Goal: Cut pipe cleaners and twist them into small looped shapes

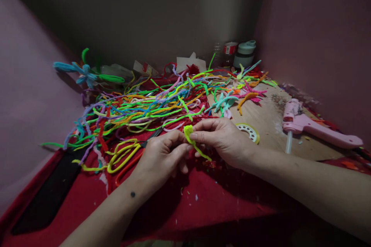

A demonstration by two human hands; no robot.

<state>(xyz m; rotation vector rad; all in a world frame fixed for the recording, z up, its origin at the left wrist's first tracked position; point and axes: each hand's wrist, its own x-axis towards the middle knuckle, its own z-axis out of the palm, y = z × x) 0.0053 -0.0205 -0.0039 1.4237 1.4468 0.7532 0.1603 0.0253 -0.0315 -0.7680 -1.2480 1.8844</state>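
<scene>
Between my fingertips is a yellow-green pipe cleaner [188,131], its upper end folded into a thick, flat loop and its thin tail slanting down to the right. My left hand [165,152] pinches it from the left, thumb and index finger closed at its lower part. From the right, my right hand [222,139] grips the folded part between thumb and index finger. Both hands are held above the front of the red cloth. Just beyond them lies a large tangle of pipe cleaners [145,104] in many colours.
A pink hot glue gun [319,125] rests on a brown board [269,104] at right, beside a tape roll [251,133]. Scissors [147,139] lie left of my hands, near a black strip [49,197]. A lidded cup [245,54] stands at the back; walls close in both sides.
</scene>
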